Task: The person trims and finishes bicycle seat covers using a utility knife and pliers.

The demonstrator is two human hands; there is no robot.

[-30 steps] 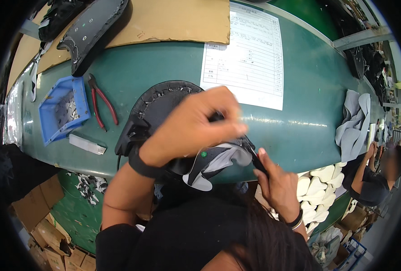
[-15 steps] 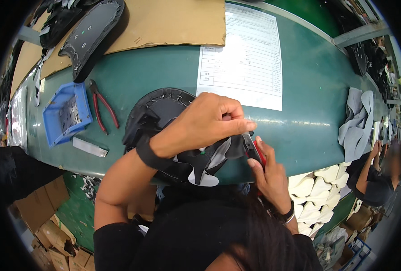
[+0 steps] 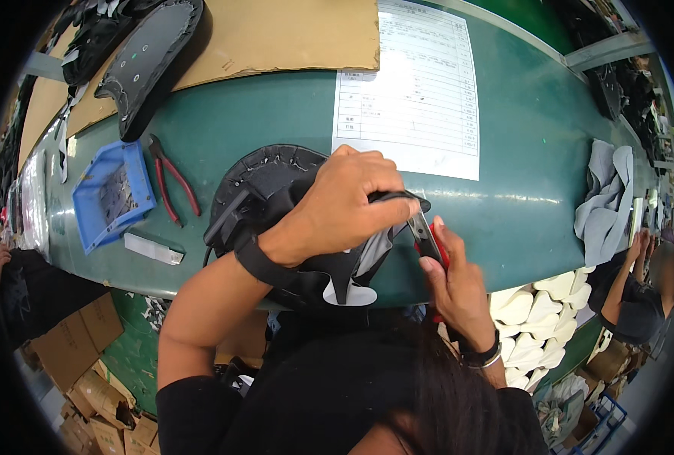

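Your green table (image 3: pixel 519 167) curves away past your fingers, carrying a printed sheet (image 3: pixel 409 83) just beyond them, cardboard (image 3: pixel 276 34) farther off, and a blue tray (image 3: pixel 113 193) with red-handled pliers (image 3: pixel 171 182) out to their left; a grey cloth (image 3: pixel 602 197) lies well to their right. Your left hand (image 3: pixel 344 208) curls its fingers tight over the black shoe upper (image 3: pixel 276 182), hiding its near edge. Your right hand (image 3: pixel 454 284) pinches red-handled snips (image 3: pixel 430 241) beside it; the blade tips are hard to make out.

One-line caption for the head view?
Left hand grips a black shoe upper while right hand works red-handled pliers at its edge.
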